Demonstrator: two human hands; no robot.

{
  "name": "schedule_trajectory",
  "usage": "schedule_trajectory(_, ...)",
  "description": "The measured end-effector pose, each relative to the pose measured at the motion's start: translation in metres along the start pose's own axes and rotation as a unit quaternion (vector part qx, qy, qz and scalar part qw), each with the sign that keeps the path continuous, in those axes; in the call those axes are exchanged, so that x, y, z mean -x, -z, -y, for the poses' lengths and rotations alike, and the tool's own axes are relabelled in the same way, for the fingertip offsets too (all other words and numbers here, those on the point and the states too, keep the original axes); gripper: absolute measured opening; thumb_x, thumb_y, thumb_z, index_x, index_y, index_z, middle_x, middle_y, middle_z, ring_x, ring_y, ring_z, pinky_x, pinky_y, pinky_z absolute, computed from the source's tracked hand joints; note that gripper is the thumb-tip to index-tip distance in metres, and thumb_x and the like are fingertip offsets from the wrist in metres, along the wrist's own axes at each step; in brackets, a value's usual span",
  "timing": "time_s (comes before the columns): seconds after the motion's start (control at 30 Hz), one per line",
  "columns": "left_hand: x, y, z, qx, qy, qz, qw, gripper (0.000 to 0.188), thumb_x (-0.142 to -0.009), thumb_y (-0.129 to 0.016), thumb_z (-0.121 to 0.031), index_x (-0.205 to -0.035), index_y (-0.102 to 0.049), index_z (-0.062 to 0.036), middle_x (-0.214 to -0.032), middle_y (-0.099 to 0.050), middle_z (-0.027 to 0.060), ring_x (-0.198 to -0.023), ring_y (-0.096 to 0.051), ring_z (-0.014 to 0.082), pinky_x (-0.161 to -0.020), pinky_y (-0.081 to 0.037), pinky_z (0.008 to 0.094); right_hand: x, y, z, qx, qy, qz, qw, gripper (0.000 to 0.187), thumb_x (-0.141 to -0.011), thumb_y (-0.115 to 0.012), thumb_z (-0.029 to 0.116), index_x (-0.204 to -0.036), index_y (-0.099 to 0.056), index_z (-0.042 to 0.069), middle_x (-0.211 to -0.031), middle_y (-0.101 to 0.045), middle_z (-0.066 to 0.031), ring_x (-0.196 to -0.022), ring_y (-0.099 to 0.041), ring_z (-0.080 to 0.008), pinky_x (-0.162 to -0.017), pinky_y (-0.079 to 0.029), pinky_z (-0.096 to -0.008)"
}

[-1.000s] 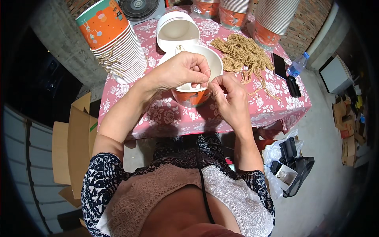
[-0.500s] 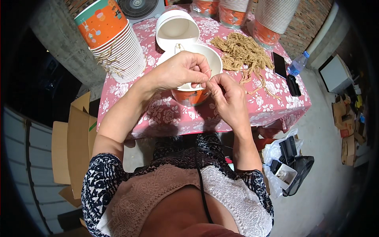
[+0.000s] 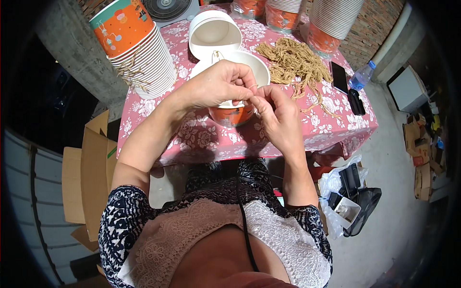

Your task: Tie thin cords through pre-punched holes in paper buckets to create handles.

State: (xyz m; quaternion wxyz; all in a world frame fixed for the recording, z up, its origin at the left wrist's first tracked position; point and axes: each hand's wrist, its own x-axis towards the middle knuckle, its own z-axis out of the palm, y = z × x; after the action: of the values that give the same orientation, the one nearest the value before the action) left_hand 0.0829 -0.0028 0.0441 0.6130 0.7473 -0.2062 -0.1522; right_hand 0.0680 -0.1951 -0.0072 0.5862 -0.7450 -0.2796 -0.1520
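An orange paper bucket [image 3: 232, 117] with a white inside stands before me near the table's front edge. Above its near rim my two hands meet fingertip to fingertip, pinching a thin cord [image 3: 254, 87]. My left hand [image 3: 222, 87] is closed on it and covers part of the bucket's mouth. My right hand [image 3: 277, 114] pinches from the right side, thumb against forefinger. A cord loop [image 3: 217, 56] shows at the bucket's far rim. Behind lies a second white paper bucket [image 3: 216, 37], tipped with its mouth toward me. A tangled heap of tan cords [image 3: 294, 62] is to the right.
At the left rises a stack of paper buckets [image 3: 152, 65] with cord ends hanging out. More stacked buckets [image 3: 336, 21] and a fan [image 3: 168, 7] line the back. A phone [image 3: 339, 77], bottle [image 3: 363, 77] and black case [image 3: 356, 102] lie right. Cardboard [image 3: 93, 182] stands left.
My right hand has drawn slightly closer to the left, and the fingertips are now nearly together. The bucket and cord heap stay as they were.
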Motion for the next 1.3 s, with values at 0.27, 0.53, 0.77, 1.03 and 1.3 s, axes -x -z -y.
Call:
schedule_trajectory(0.27, -0.002, 0.002, 0.001, 0.004, 0.003, 0.005, 1.0, 0.008, -0.085, -0.066, -0.002, -0.092, -0.065, 0.0009, -0.084, -0.066, 0.0036, -0.076, -0.061, 0.008, -0.069, -0.049, 0.0216, 0.002, -0.001, -0.002, -0.002, -0.065, 0.045, 0.997, 0.017, -0.091, -0.065, 0.012, -0.084, -0.06, -0.003, -0.065, -0.06, -0.0142, -0.057, -0.058, -0.0205, -0.054, -0.045, -0.0353)
schedule_trajectory(0.53, -0.004, -0.002, 0.005, -0.005, 0.003, -0.011, 1.0, 0.007, -0.087, -0.066, 0.0, -0.093, -0.063, 0.001, -0.081, -0.065, 0.0012, -0.072, -0.061, 0.0043, -0.065, -0.049, 0.0179, 0.008, 0.003, -0.004, -0.012, -0.066, 0.075, 0.995, 0.018, -0.091, -0.066, 0.013, -0.085, -0.063, -0.003, -0.065, -0.06, -0.0131, -0.056, -0.055, -0.0169, -0.054, -0.045, -0.0325)
schedule_trajectory(0.77, -0.005, 0.0, 0.007, -0.04, -0.018, -0.01, 0.999, 0.007, -0.087, -0.066, -0.001, -0.093, -0.063, 0.0013, -0.083, -0.065, 0.0014, -0.075, -0.061, 0.0046, -0.068, -0.049, 0.0183, 0.001, 0.0, 0.001, -0.006, -0.099, 0.061, 0.993, 0.023, -0.089, -0.067, 0.015, -0.08, -0.065, -0.005, -0.057, -0.058, -0.013, -0.05, -0.052, -0.0152, -0.05, -0.042, -0.0337)
schedule_trajectory(1.03, 0.002, -0.01, 0.002, -0.047, -0.025, -0.07, 0.996, 0.011, -0.094, -0.058, -0.006, -0.097, -0.063, 0.0033, -0.09, -0.064, 0.0023, -0.08, -0.058, 0.0062, -0.072, -0.048, 0.0223, 0.0, -0.007, -0.007, -0.052, -0.119, 0.037, 0.991, 0.021, -0.089, -0.066, 0.013, -0.076, -0.064, -0.004, -0.056, -0.057, -0.0068, -0.052, -0.049, -0.0097, -0.049, -0.04, -0.0298)
schedule_trajectory(1.3, 0.041, -0.049, 0.021, -0.481, -0.26, -0.335, 0.767, 0.015, -0.084, -0.067, -0.019, -0.086, -0.059, -0.006, -0.085, -0.056, 0.0104, -0.085, -0.056, 0.0289, -0.085, -0.038, 0.0464, 0.006, -0.008, -0.014, -0.189, -0.159, 0.018, 0.969, 0.021, -0.091, -0.064, 0.009, -0.074, -0.066, -0.002, -0.061, -0.058, 0.0033, -0.058, -0.046, -0.0025, -0.051, -0.037, -0.0224)
